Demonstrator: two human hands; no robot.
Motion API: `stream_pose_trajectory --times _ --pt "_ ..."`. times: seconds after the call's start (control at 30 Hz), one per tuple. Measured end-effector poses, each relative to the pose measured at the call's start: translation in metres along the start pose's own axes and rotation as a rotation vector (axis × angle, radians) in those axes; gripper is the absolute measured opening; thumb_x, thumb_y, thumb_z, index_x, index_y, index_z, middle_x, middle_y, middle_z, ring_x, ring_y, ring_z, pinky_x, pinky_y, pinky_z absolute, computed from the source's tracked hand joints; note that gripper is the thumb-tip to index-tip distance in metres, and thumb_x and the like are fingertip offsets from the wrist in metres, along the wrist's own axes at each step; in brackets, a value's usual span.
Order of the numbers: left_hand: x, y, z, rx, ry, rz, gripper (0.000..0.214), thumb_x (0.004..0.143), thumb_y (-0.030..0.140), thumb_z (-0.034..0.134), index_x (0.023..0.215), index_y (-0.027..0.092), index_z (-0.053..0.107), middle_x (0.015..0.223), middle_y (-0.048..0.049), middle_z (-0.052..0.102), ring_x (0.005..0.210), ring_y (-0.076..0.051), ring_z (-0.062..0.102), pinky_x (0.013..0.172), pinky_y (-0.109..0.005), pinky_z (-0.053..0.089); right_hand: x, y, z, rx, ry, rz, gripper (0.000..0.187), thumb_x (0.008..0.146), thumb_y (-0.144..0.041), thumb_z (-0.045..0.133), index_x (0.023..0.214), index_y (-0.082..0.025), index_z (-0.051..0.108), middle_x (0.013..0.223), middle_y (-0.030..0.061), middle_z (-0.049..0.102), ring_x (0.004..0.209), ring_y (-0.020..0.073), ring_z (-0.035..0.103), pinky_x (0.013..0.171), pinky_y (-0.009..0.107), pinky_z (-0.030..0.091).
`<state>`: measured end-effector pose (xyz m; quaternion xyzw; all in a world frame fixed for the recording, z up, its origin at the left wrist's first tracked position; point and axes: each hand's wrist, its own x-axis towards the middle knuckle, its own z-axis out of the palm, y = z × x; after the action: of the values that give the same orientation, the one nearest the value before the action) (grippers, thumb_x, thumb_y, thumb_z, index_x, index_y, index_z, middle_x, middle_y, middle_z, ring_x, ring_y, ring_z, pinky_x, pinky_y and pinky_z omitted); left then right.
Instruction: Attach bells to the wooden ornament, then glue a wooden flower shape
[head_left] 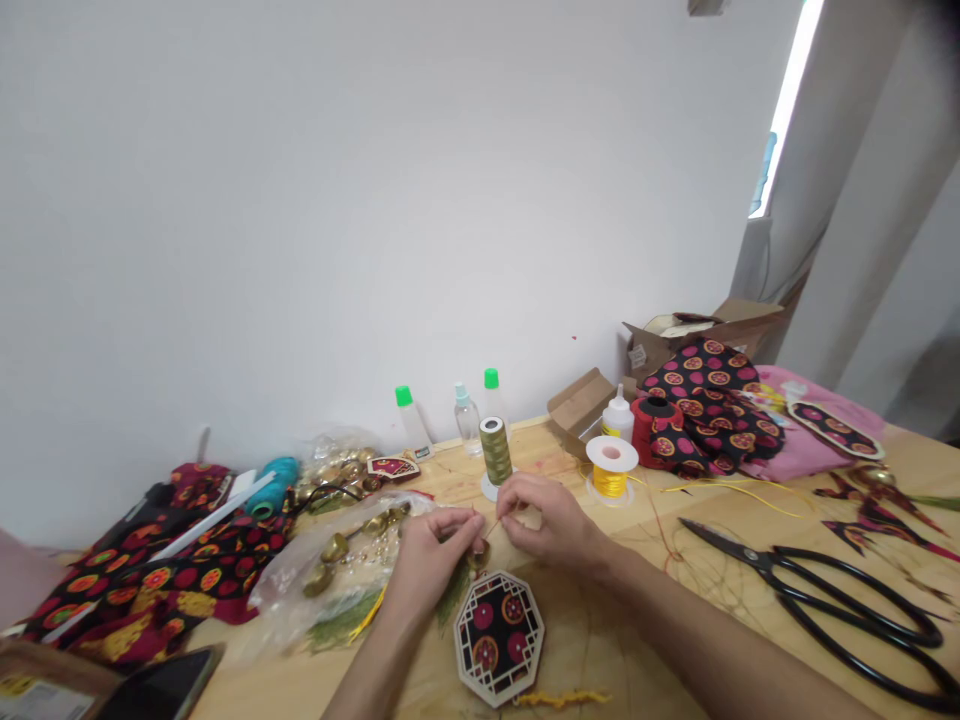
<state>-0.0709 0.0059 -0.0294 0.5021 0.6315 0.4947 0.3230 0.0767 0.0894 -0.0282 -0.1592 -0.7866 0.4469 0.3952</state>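
Note:
My left hand (444, 545) is closed in a pinch, thumb against fingers, on a thin thread. Close beside it on the right, my right hand (546, 515) pinches the same fine thread (493, 527), which spans the small gap between my fingertips. A small brass bell (480, 556) hangs just under my left fingertips, partly hidden. Below my hands lies an octagonal wooden-framed ornament (499, 638) with dark patterned fabric inside. A braided yellow cord (564, 698) extends from its lower edge. Behind my hands stands an olive thread cone (496, 452).
Large black scissors (780, 575) lie at right, near a yellow cord spool (610, 470) and a glue bottle (618, 415). Patterned fabric (705, 400) is heaped at back right. A plastic bag with bells and beads (352, 550) lies left, near a phone (161, 685).

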Motion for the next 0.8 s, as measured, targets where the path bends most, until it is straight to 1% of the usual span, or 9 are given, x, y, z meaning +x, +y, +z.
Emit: stream_pose_trajectory --times 0.07,0.17,0.3,0.4,0.47,0.5,0.57,0.63,0.8 --pt "-0.002 0.004 0.002 0.051 -0.037 0.033 0.026 0.07 0.038 0.055 0.062 0.014 0.062 0.051 -0.0003 0.058 0.048 -0.011 0.049 0.05 -0.022 0.037 -0.001 -0.003 0.0 -0.206 0.013 -0.203 0.011 0.067 -0.011 0.05 0.071 -0.02 0.055 0.078 0.0021 0.057 0.077 0.0146 0.05 0.071 0.028 0.038" --pt "-0.005 0.012 0.004 0.123 -0.101 0.094 0.028 0.07 0.036 0.055 0.052 0.017 0.061 0.051 -0.0002 0.057 0.053 -0.013 0.049 0.056 -0.023 0.036 -0.001 -0.005 -0.001 -0.329 0.052 -0.293 0.008 0.073 -0.015 0.049 0.076 -0.02 0.054 0.08 0.0037 0.057 0.08 0.0157 0.051 0.072 0.029 0.038" --pt "-0.006 0.017 0.005 0.17 -0.149 0.134 0.031 0.07 0.037 0.054 0.045 0.018 0.056 0.051 -0.0001 0.055 0.058 -0.014 0.049 0.06 -0.024 0.036 0.0 -0.005 -0.003 -0.417 0.03 -0.319 0.008 0.076 -0.018 0.047 0.078 -0.02 0.054 0.081 0.0045 0.059 0.08 0.0168 0.05 0.072 0.03 0.038" --pt "-0.004 0.014 0.006 0.081 -0.136 0.066 0.021 0.069 0.037 0.055 0.068 0.017 0.06 0.049 0.0026 0.055 0.05 -0.012 0.048 0.053 -0.022 0.036 -0.001 -0.006 -0.004 -0.451 0.021 -0.32 0.009 0.076 -0.017 0.047 0.079 -0.02 0.054 0.079 0.0042 0.059 0.078 0.0169 0.05 0.07 0.03 0.038" --pt "-0.003 0.01 0.006 -0.035 -0.088 0.001 0.026 0.067 0.037 0.059 0.082 0.016 0.056 0.048 0.0047 0.055 0.046 -0.01 0.048 0.049 -0.021 0.036 -0.001 -0.009 -0.004 -0.457 0.034 -0.318 0.009 0.075 -0.015 0.047 0.078 -0.02 0.054 0.077 0.0041 0.059 0.076 0.0168 0.05 0.069 0.03 0.038" --pt "-0.003 0.009 0.006 -0.081 -0.063 -0.021 0.028 0.065 0.038 0.06 0.083 0.016 0.054 0.047 0.005 0.055 0.045 -0.01 0.048 0.048 -0.02 0.036 -0.001 -0.01 -0.004 -0.457 0.044 -0.317 0.009 0.074 -0.014 0.047 0.078 -0.02 0.053 0.076 0.004 0.059 0.076 0.0168 0.05 0.069 0.03 0.038" --pt "-0.002 0.007 0.006 -0.106 -0.039 -0.035 0.027 0.063 0.039 0.062 0.073 0.015 0.054 0.048 0.0035 0.056 0.045 -0.009 0.048 0.048 -0.02 0.036 -0.001 -0.011 -0.004 -0.452 0.061 -0.316 0.01 0.073 -0.013 0.047 0.077 -0.02 0.053 0.075 0.0038 0.059 0.075 0.0167 0.05 0.069 0.029 0.038" --pt "-0.003 0.008 0.005 -0.093 -0.049 -0.046 0.026 0.063 0.039 0.062 0.067 0.014 0.057 0.052 0.0009 0.059 0.046 -0.009 0.049 0.048 -0.021 0.037 -0.001 -0.011 -0.005 -0.445 0.075 -0.316 0.01 0.073 -0.013 0.047 0.076 -0.02 0.053 0.075 0.0036 0.059 0.075 0.0166 0.05 0.069 0.03 0.038" --pt "-0.005 0.013 0.006 -0.047 -0.117 -0.023 0.023 0.065 0.036 0.06 0.065 0.013 0.064 0.055 -0.0018 0.061 0.049 -0.011 0.05 0.051 -0.022 0.038 -0.001 -0.009 -0.003 -0.442 0.09 -0.31 0.009 0.074 -0.015 0.047 0.077 -0.02 0.054 0.075 0.0035 0.059 0.075 0.0164 0.05 0.068 0.029 0.038"
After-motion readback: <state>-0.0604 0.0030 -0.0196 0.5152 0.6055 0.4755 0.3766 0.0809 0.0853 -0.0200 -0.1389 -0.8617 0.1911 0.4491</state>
